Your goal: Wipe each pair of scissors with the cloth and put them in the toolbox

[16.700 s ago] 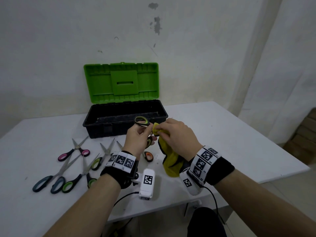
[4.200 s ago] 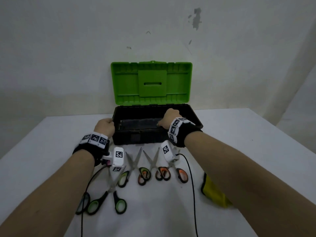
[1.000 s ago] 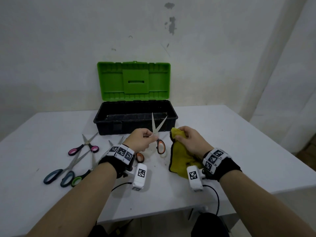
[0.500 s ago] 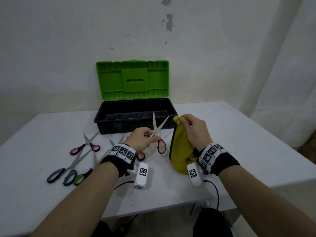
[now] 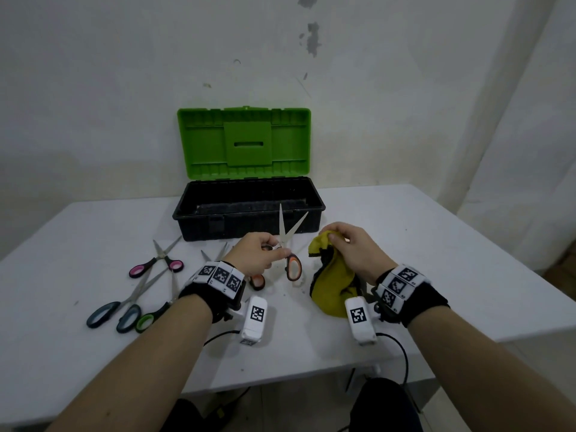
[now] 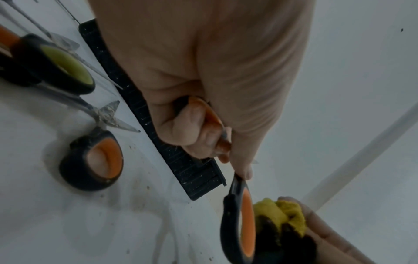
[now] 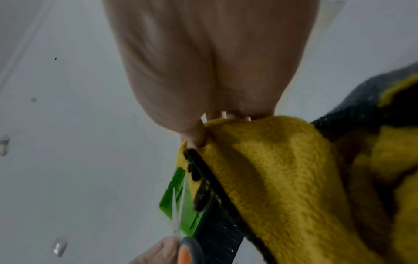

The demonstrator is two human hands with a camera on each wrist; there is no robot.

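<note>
My left hand point(image 5: 265, 255) grips a pair of orange-handled scissors point(image 5: 292, 266) by one handle, blades spread apart and pointing up in front of the toolbox point(image 5: 249, 227). The left wrist view shows my fingers curled around one orange handle point(image 6: 208, 123) while the free handle loop point(image 6: 239, 225) hangs below. My right hand point(image 5: 349, 244) pinches the top of a yellow cloth point(image 5: 333, 282), which hangs down to the table just right of the scissors. The cloth point(image 7: 282, 178) fills the right wrist view. The black toolbox stands open with its green lid point(image 5: 244, 141) upright.
Several more scissors lie on the white table point(image 5: 436, 244) to the left: a pink-handled pair point(image 5: 156, 265), a dark blue pair point(image 5: 109, 313), a green-handled pair point(image 5: 149, 318). Another orange-handled pair point(image 5: 257, 280) lies just below my left hand. The table's front edge is near my forearms.
My right hand has come down a little with the cloth, staying just right of the scissors. The left hand keeps the scissors upright in about the same spot.
</note>
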